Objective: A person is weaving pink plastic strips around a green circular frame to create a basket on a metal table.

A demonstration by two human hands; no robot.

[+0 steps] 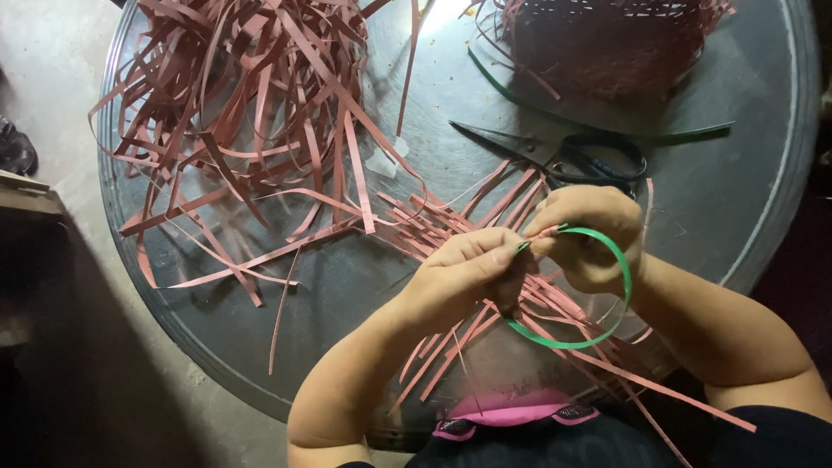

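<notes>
My left hand (pixel 464 269) and my right hand (pixel 592 236) meet over the near side of a round metal table (pixel 745 173). Between their fingertips they pinch a green plastic strip (pixel 607 325) bent into a loop that curves around and below my right hand. Pink-red strips (pixel 451 221) are also caught between my fingers and fan out under both hands across the table. Part of the loop is hidden behind my right hand.
A big tangled pile of pink-red strips (pixel 251 95) covers the table's far left. A woven pink basket (pixel 607 39) stands at the far right, with black scissors (pixel 555 152) and a long dark green strip (pixel 607 121) in front of it.
</notes>
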